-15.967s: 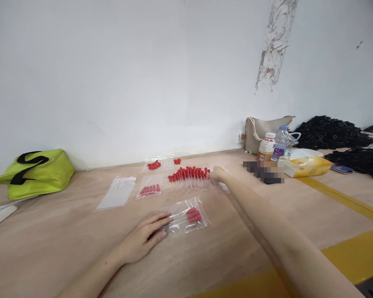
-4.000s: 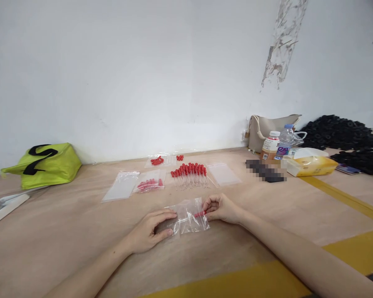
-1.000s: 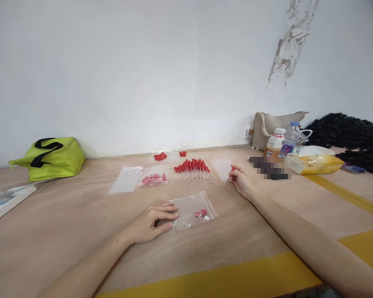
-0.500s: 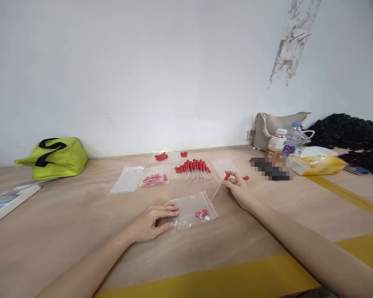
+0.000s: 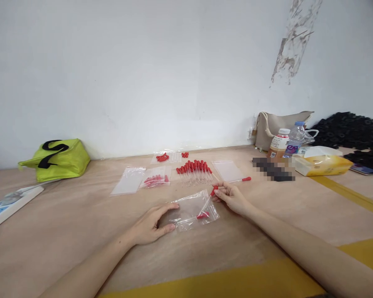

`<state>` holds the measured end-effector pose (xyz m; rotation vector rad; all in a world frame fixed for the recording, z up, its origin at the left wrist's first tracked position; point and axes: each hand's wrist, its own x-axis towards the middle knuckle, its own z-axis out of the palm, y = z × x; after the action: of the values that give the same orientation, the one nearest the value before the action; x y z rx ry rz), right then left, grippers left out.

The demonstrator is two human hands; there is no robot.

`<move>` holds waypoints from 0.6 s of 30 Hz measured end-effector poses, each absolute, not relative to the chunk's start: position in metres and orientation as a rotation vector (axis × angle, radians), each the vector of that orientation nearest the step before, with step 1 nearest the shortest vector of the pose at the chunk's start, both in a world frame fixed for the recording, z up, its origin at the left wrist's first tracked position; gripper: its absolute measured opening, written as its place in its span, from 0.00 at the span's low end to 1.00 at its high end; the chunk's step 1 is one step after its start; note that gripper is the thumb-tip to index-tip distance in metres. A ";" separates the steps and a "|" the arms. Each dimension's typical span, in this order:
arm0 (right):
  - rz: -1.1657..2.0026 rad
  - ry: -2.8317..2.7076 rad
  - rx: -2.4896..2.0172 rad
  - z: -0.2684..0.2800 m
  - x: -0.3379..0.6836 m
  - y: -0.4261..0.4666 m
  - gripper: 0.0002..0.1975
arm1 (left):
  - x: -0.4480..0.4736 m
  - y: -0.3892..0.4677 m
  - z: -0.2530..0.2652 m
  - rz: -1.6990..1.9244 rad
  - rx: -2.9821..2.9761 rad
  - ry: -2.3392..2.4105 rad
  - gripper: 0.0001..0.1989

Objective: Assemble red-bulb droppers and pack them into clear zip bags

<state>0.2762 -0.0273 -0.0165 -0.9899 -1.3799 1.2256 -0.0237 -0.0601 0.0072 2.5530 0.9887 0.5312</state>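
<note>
A clear zip bag [image 5: 186, 205] lies flat on the table with one red-bulbed dropper [image 5: 203, 215] inside it. My left hand [image 5: 153, 222] rests at the bag's left edge, thumb and forefinger apart, gripping nothing. Between the fingertips of my right hand [image 5: 231, 196] is a second dropper [image 5: 214, 191], held by its red bulb. Its clear tube slants down over the bag's right, mouth end; I cannot tell how far it is inside. Beyond the bag stretches a row of red-bulbed droppers [image 5: 194, 166], and a single dropper [image 5: 246, 179] lies right of them.
Behind my left hand are a white bag [image 5: 128, 181] and a bag with red bulbs [image 5: 156, 181]. Another white bag [image 5: 226, 170] lies right of the row. Loose red bulbs [image 5: 162, 157] sit near the wall. Bottles [image 5: 279, 142] and a tissue pack [image 5: 323, 162] stand right; a green bag [image 5: 62, 159] left.
My right hand has moved left and toward me, bringing its dropper's tube over the open end of the bag. My left hand's forefinger has lifted and spread slightly from the thumb.
</note>
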 end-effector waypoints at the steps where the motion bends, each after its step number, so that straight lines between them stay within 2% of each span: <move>1: 1.210 -1.436 -0.990 -0.015 0.278 -0.028 0.17 | -0.024 -0.060 0.007 0.526 2.555 0.993 0.24; 6: 1.089 -1.554 -1.028 -0.008 0.293 -0.024 0.13 | -0.025 -0.060 0.006 0.482 2.585 0.980 0.23; 12: 1.098 -1.716 -1.054 -0.010 0.293 -0.028 0.13 | -0.023 -0.060 0.008 0.459 2.599 1.000 0.24; 18: 0.718 -2.035 -0.978 -0.017 0.278 -0.032 0.09 | -0.022 -0.059 0.010 0.496 2.610 0.951 0.23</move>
<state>0.2777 -0.0315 -0.0173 -0.9781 -2.0349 0.7182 -0.0219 -0.0592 0.0095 2.6097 0.9506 0.4957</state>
